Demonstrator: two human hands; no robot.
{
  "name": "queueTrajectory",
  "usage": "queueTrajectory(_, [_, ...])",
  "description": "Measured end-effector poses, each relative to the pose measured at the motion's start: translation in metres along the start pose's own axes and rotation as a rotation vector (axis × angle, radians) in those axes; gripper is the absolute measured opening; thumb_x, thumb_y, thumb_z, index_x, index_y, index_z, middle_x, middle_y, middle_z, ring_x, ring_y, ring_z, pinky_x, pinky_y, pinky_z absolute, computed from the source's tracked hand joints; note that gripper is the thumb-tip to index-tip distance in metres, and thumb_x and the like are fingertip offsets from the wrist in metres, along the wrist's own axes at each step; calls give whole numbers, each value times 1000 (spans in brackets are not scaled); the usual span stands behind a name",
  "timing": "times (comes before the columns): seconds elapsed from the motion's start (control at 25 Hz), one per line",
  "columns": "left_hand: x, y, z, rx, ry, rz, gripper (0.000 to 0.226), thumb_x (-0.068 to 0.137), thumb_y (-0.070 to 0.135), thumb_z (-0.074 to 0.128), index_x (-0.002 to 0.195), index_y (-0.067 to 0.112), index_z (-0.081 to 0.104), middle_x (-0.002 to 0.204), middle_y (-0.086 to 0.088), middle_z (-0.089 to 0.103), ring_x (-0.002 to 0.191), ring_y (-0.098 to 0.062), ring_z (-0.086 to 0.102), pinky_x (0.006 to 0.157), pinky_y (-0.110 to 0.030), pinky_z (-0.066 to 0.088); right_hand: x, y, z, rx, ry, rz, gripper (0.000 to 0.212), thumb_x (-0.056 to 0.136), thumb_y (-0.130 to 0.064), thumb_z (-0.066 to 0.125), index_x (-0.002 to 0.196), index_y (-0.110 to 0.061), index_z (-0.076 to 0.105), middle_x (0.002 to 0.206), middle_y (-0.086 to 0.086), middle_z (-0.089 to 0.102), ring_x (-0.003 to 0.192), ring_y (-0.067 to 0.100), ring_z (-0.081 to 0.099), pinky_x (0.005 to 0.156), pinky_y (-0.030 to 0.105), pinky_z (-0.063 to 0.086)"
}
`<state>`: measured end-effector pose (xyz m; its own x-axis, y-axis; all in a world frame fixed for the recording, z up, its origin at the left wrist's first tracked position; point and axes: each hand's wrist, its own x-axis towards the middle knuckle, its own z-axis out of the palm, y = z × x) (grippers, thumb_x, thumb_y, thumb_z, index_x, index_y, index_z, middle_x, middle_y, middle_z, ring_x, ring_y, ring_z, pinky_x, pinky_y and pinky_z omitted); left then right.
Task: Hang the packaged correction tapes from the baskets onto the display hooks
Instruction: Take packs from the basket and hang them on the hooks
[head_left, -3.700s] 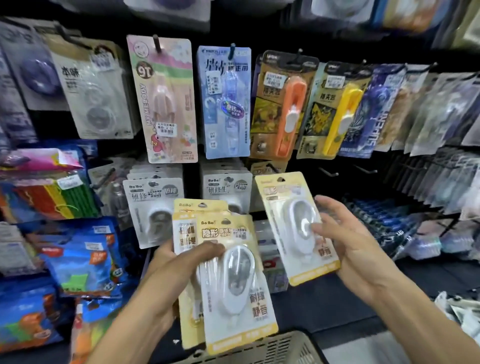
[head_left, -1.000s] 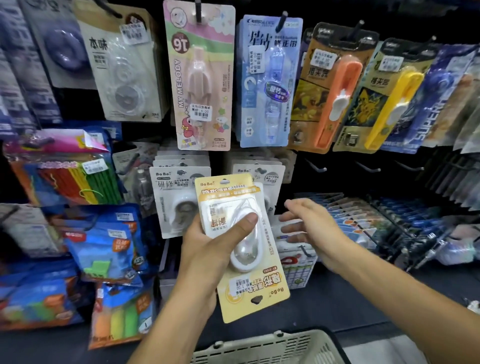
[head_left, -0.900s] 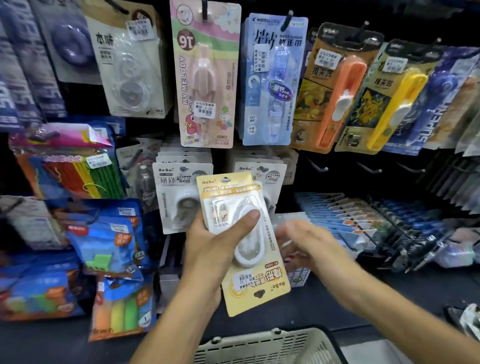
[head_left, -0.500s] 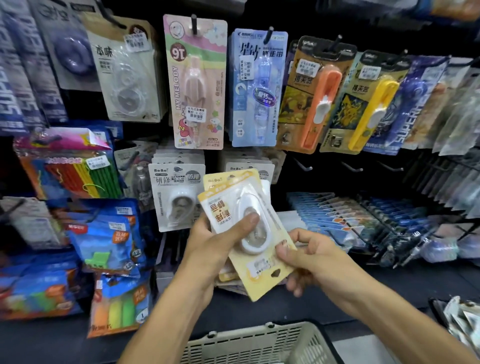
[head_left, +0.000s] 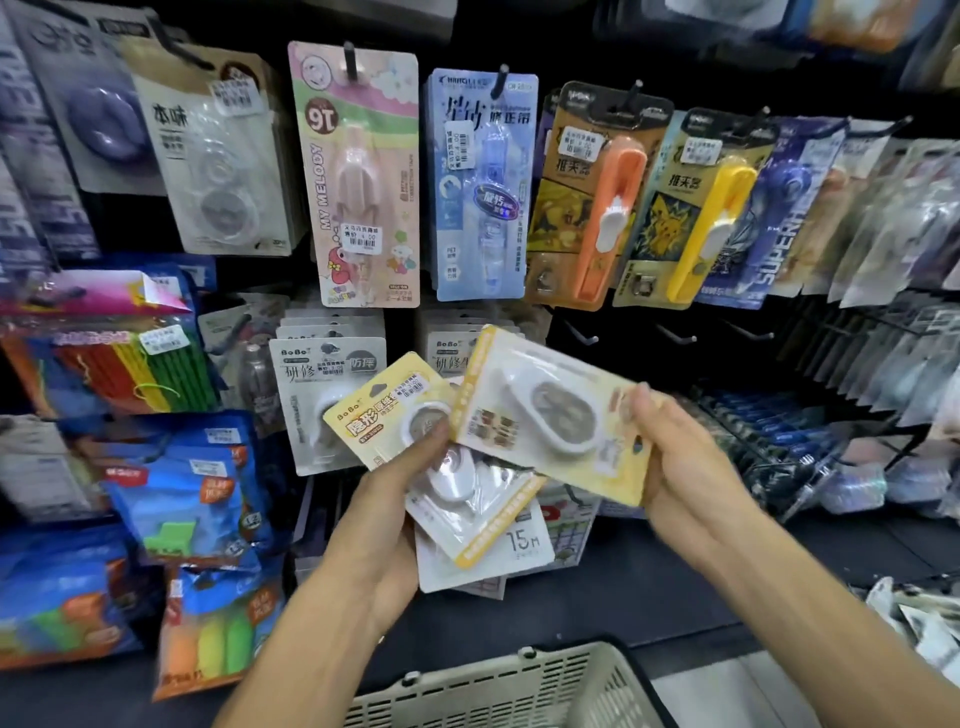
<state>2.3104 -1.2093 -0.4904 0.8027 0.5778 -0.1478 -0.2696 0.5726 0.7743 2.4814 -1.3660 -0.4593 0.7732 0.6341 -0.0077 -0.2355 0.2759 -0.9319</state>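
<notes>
Since a moment ago my right hand (head_left: 691, 467) has drawn one yellow pack (head_left: 550, 415) off the fan; it now pinches that pack's right edge, long axis sideways, hang-hole end probably pointing left. My left hand (head_left: 395, 499) grips the remaining packs (head_left: 457, 483). The empty hook (head_left: 579, 335) sits just above the drawn pack, nearer my right hand, so the pack needs turning upright.
</notes>
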Motion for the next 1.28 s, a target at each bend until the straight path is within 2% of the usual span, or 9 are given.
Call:
queueTrajectory(0.16, [-3,-9,2,368,52,47,21,85,23,78,106,20,78,98,-8,81,86,-27,79,81,-41,62,8,-44,-18,-555,-119,-223,18,75,-37,81,69,-21,76,65,-2,71,55,8,64,51,23,51])
queueTrajectory(0.28, [-8,-20,6,447,-180,-74,33,79,35,86,109,26,79,111,-8,80,102,-28,76,92,-43,59,3,-25,5,-929,-313,-232,28,71,-39,88,69,-17,71,59,-3,69,51,0,57,48,14,40])
queueTrajectory(0.4, [-8,-28,14,391,-267,-62,44,75,26,85,117,20,75,115,-12,78,105,-32,76,81,-39,63,0,-3,27,-774,-20,-356,39,73,-42,87,91,-24,59,74,-5,68,60,1,58,53,15,41])
queueTrajectory(0.48, [-5,-26,17,321,-115,77,48,72,22,90,117,18,73,110,-11,79,98,-32,77,76,-43,64,-9,-5,26,-613,109,-119,65,66,-58,82,116,-30,52,104,-1,67,85,8,66,67,23,50])
queueTrajectory(0.52, [-3,-23,17,285,-37,155,51,72,23,89,119,19,72,109,-10,80,97,-32,78,78,-49,64,-16,-3,22,-542,15,40,69,65,-57,82,121,-27,54,111,1,69,92,14,69,72,32,55])
queueTrajectory(0.64, [1,-15,17,254,50,355,60,74,33,80,131,21,63,119,-4,77,106,-30,75,87,-55,60,-35,12,18,-503,-310,201,34,84,-24,80,113,-13,67,102,10,78,81,24,74,59,34,59])
queueTrajectory(0.76, [1,-16,20,339,89,445,66,75,46,79,133,24,59,120,5,76,109,-19,74,89,-46,59,-30,18,16,-415,-181,72,5,93,-14,69,97,-11,67,85,10,77,63,18,69,47,28,55])
queueTrajectory(1.08, [6,-11,5,345,238,502,44,73,55,78,114,41,66,105,19,78,93,-3,75,71,-24,58,-1,3,-28,-574,328,-153,13,104,-21,53,95,-12,57,71,5,67,35,13,53,30,22,36])
queueTrajectory(1.28, [5,-12,6,363,214,503,43,78,52,75,117,37,67,108,16,78,97,-6,76,72,-23,59,3,10,-38,-629,358,-178,14,101,-27,57,92,-19,64,70,0,64,42,5,46,40,21,34])
